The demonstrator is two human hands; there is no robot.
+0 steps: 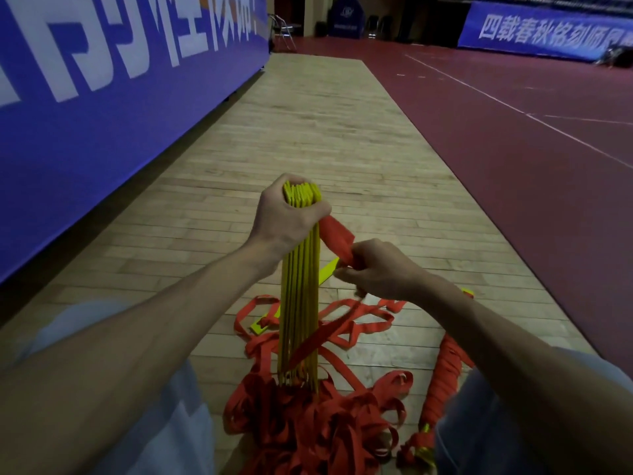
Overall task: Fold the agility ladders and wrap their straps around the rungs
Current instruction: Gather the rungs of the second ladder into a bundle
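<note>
while the left hand (287, 217) curls tight around the top of the upright bundle of flat yellow plastic rungs (301, 303), the right hand (376, 269) pinches a red woven strap (339, 238) stretched down from the bundle's top. the bundle's foot stands in a heap of loose red straps (308, 423) on the pale wooden floor (308, 132). a strap-wrapped ladder (445, 378) lies to the right.

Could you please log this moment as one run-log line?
phase: strap wrap | left hand: grips rungs | right hand: pinches strap | wrapped ladder: on floor
</note>
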